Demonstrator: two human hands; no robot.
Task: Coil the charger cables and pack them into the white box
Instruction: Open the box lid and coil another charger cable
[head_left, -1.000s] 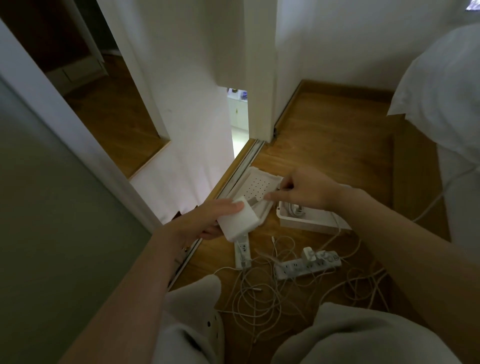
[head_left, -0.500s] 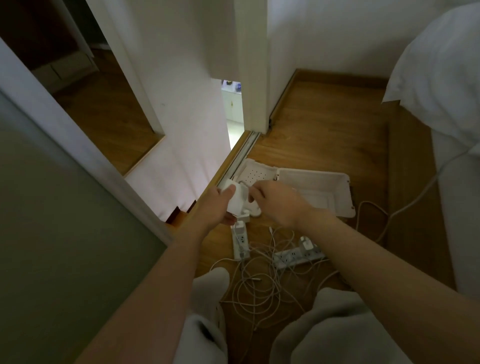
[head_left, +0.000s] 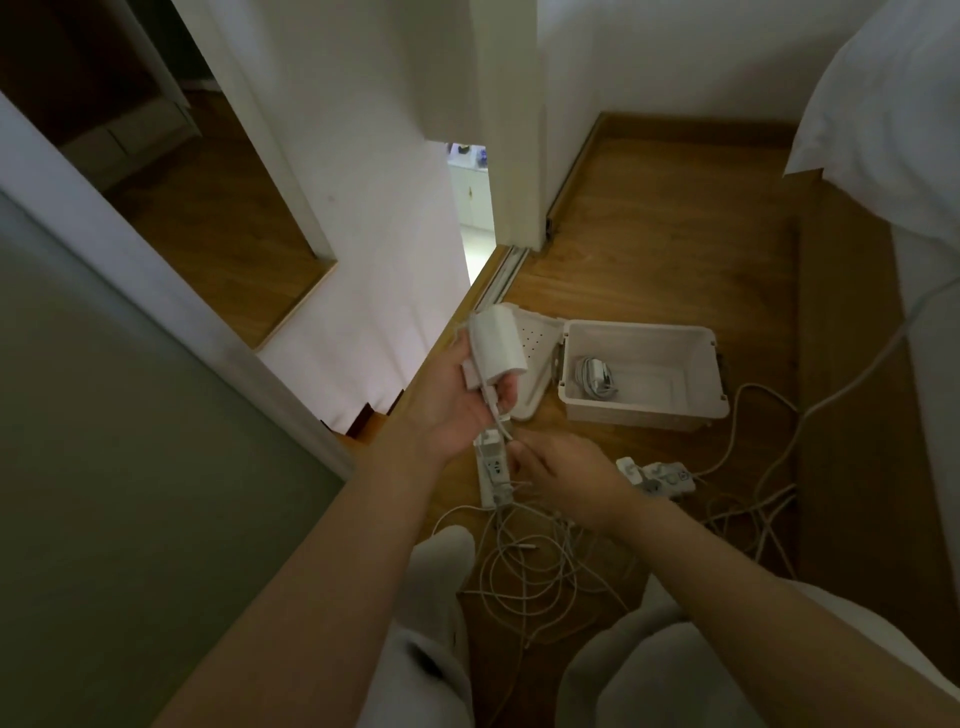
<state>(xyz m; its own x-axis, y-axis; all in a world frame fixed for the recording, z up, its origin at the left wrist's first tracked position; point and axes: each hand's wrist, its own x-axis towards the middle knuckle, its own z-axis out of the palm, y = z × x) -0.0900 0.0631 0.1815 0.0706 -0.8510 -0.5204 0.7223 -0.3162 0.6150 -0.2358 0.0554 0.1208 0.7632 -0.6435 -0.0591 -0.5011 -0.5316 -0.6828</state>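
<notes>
So at this point the left hand (head_left: 457, 410) had its fingers wrapped round the white charger brick (head_left: 496, 345), held up above the wooden floor (head_left: 649, 234) just left of the white box (head_left: 644, 415). The brick's thin cable (head_left: 492, 408) dropped across the palm to the right hand (head_left: 566, 480), which as far as I could tell was pinching it between thumb and fingertips (bit blurry there). The box sat open on the floor with its lid (head_left: 535, 343) flipped out to the left, and one coiled bundle (head_left: 595, 376) was already inside near the left wall. Everything else was a mess of loose cables (head_left: 524, 571) by the knees, plus a power strip (head_left: 492, 475) right under the hands and a second strip (head_left: 662, 475) to the right. My take on doing this bit well: keep the brick steady in the left and let the right slide down the lead to find the free end first, since it probably runs into that tangle. Then wind even loops, not too tight at the brick's strain relief, and pull gently so it doesn't snag or drag a strip along. Tuck the end, then drop it beside the bundle in the box.
</notes>
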